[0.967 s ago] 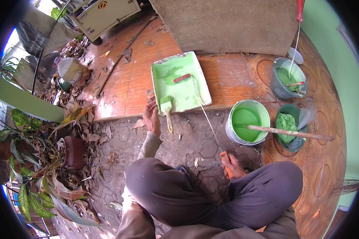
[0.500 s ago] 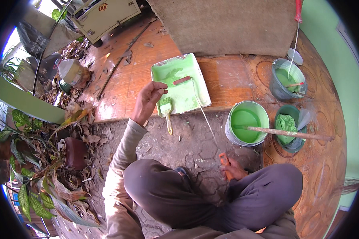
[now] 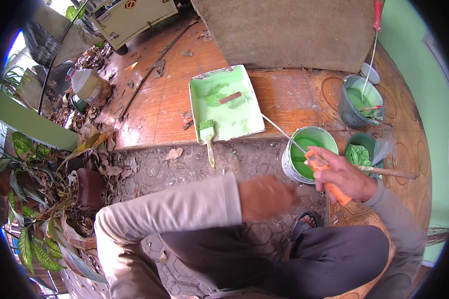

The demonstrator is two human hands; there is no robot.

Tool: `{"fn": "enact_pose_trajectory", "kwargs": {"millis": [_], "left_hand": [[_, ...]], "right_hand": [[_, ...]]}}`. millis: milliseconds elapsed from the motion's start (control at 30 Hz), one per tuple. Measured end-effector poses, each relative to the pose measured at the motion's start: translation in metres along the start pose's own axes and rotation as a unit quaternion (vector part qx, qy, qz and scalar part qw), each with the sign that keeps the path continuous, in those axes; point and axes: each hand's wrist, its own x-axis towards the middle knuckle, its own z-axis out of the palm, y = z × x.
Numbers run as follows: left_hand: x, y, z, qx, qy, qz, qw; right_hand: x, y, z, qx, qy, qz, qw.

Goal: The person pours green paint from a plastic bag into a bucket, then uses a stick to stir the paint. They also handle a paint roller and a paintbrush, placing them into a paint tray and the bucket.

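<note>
My right hand (image 3: 351,178) is closed round the orange handle of a paint roller (image 3: 230,97), held over the near side of a white bucket (image 3: 292,173) of green paint. The roller's thin metal rod runs left to its narrow brownish head, which is in the paint tray (image 3: 252,117) smeared with light green. My left hand (image 3: 268,198) is smeared by motion in front of my knees, so its fingers cannot be made out. A paintbrush (image 3: 207,133) with green bristles leans on the tray's near left corner, its handle sticking out over the paving.
At the right stand a grey bucket (image 3: 345,112) with paint and long-handled tools, and a dark green pail (image 3: 366,142) holding a green bag. A wooden stick (image 3: 394,173) juts right from the white bucket. Potted plants (image 3: 91,188) and dry leaves line the left.
My right hand has risen from beside my right leg to the white bucket, swinging the roller's handle up and right. My left hand has come back from the tray toward my knees.
</note>
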Motion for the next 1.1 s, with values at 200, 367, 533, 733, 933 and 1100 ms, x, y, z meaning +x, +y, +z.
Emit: {"fn": "enact_pose_trajectory", "kwargs": {"millis": [200,367,533,733,933,1100], "left_hand": [[-0.027,0.109,0.043,0.107,0.129,0.163,0.972],[-0.014,0.114,0.083,0.025,0.05,0.241,0.969],[-0.013,0.098,0.073,0.015,-0.059,0.199,0.978],[-0.014,0.091,0.06,-0.014,-0.125,0.173,0.977],[-0.013,0.09,0.058,-0.037,-0.176,0.151,0.972],[-0.016,0.082,0.043,-0.035,-0.195,0.163,0.966]], "right_hand": [[-0.034,-0.046,0.033,-0.046,0.014,0.061,0.997],[-0.031,-0.028,0.06,-0.023,0.001,0.087,0.996],[-0.021,-0.029,0.078,-0.091,0.025,0.095,0.991],[-0.015,-0.035,0.087,-0.179,0.018,0.144,0.973],[0.012,-0.034,0.082,-0.205,0.009,0.143,0.968],[0.04,-0.038,0.068,-0.251,0.011,0.132,0.959]]}}
